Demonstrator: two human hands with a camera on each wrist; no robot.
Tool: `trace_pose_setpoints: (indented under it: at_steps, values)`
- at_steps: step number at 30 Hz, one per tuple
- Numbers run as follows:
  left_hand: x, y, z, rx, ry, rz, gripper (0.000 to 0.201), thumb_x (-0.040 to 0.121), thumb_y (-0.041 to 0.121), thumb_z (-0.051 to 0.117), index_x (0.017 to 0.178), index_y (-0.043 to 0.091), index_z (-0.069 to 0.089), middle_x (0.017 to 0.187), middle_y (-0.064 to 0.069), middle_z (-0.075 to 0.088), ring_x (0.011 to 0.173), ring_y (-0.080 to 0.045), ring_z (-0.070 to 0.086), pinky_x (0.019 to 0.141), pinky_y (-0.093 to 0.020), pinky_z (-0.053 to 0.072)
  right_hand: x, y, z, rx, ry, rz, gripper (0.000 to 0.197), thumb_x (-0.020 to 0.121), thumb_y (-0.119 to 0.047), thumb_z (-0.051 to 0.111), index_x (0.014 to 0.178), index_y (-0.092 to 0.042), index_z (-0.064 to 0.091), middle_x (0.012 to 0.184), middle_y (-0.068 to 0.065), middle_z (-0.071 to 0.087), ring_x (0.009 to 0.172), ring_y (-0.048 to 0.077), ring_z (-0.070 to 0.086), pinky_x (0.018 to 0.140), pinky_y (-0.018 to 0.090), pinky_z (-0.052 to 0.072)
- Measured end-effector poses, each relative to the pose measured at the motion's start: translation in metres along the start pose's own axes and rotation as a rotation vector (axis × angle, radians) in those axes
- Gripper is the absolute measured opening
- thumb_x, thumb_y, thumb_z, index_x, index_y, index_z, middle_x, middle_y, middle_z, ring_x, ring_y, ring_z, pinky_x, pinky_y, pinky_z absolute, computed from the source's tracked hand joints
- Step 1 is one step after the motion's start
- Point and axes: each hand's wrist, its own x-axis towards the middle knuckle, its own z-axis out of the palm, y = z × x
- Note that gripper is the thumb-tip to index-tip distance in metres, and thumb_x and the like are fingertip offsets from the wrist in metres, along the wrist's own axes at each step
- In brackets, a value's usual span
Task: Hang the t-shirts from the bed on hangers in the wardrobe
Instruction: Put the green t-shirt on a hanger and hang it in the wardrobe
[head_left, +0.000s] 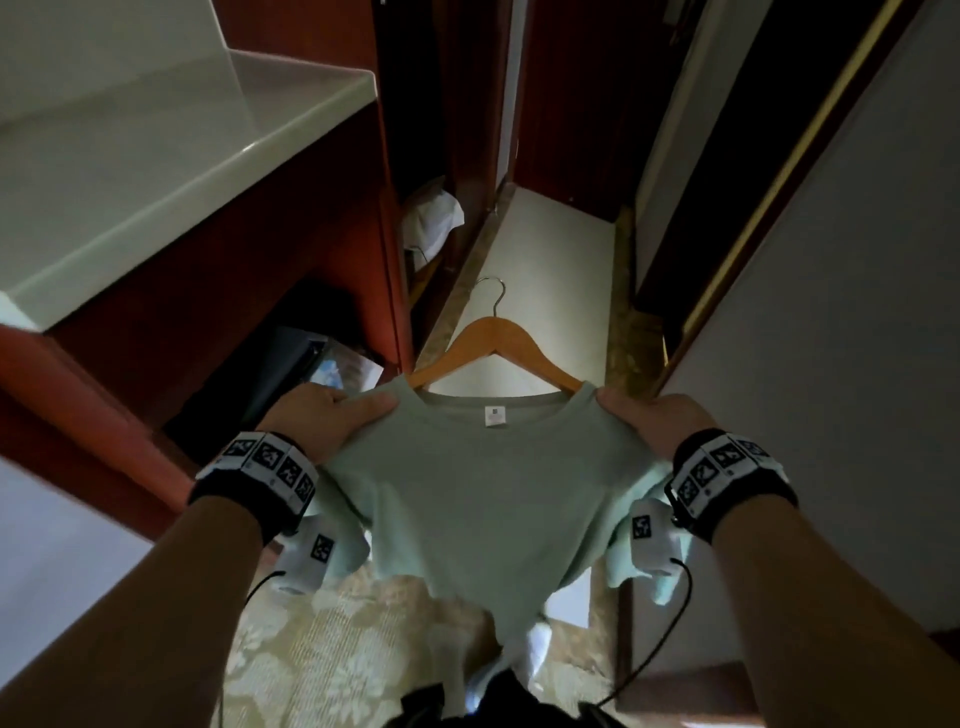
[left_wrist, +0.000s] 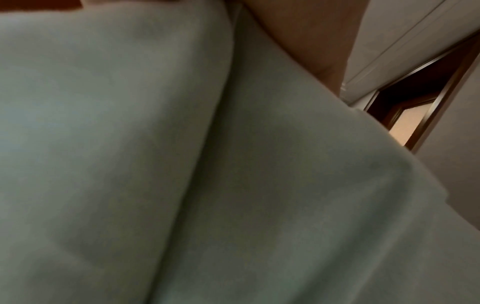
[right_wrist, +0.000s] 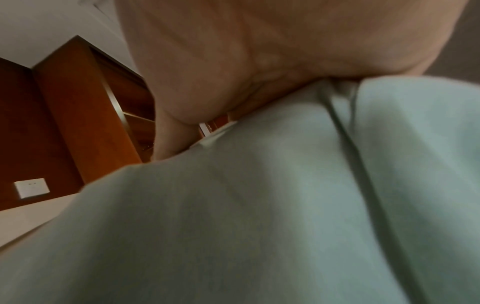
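A pale green t-shirt (head_left: 483, 493) is held up in front of me on a wooden hanger (head_left: 496, 340) whose arms run inside the collar; its metal hook (head_left: 492, 291) points away from me. My left hand (head_left: 332, 413) grips the left shoulder of the shirt, thumb on top. My right hand (head_left: 652, 418) grips the right shoulder the same way. A white label (head_left: 496, 417) shows inside the collar. Green cloth (left_wrist: 182, 164) fills the left wrist view under the palm (left_wrist: 306, 37). In the right wrist view the t-shirt (right_wrist: 259, 205) hangs below my palm (right_wrist: 259, 51).
A red-brown wardrobe (head_left: 311, 218) stands left with an open compartment holding white cloth (head_left: 434, 215). A white ledge (head_left: 156, 156) tops the cabinet. A narrow pale floor strip (head_left: 545, 291) runs ahead between wardrobe and a grey wall (head_left: 857, 312). Patterned carpet (head_left: 337, 649) lies below.
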Motion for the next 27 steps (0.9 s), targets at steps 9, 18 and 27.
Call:
trace_pose_setpoints:
  at_steps: [9,18,27]
  values:
    - [0.155,0.1,-0.048,-0.015,0.146,0.008,0.076,0.071,0.084,0.066,0.062,0.009,0.063,0.054,-0.002,0.057,0.062,-0.027,0.063,0.061,-0.035,0.046,0.163,-0.125,-0.077,-0.103,-0.039,-0.136,0.091,0.09,-0.076,0.049,0.123,0.008,0.063,0.129,0.023,0.064,0.111,0.037,0.06,0.1,0.04,0.047]
    - [0.278,0.184,-0.111,-0.032,0.264,0.073,0.077,0.07,0.085,0.065,0.057,0.01,0.065,0.05,0.001,0.057,0.061,-0.026,0.063,0.058,-0.034,0.045,0.278,-0.24,-0.145,-0.107,0.041,-0.282,0.095,0.086,-0.081,0.048,0.113,0.006,0.072,0.112,0.024,0.07,0.093,0.035,0.064,0.088,0.042,0.05]
    - [0.434,0.323,-0.227,-0.052,0.374,0.303,0.07,0.072,0.088,0.06,0.073,0.019,0.074,0.073,-0.001,0.072,0.074,-0.02,0.067,0.07,-0.035,0.053,0.356,-0.382,-0.272,-0.022,0.262,-0.441,0.063,0.079,-0.081,0.061,0.091,-0.021,0.075,0.094,-0.001,0.074,0.089,0.021,0.068,0.087,0.038,0.056]
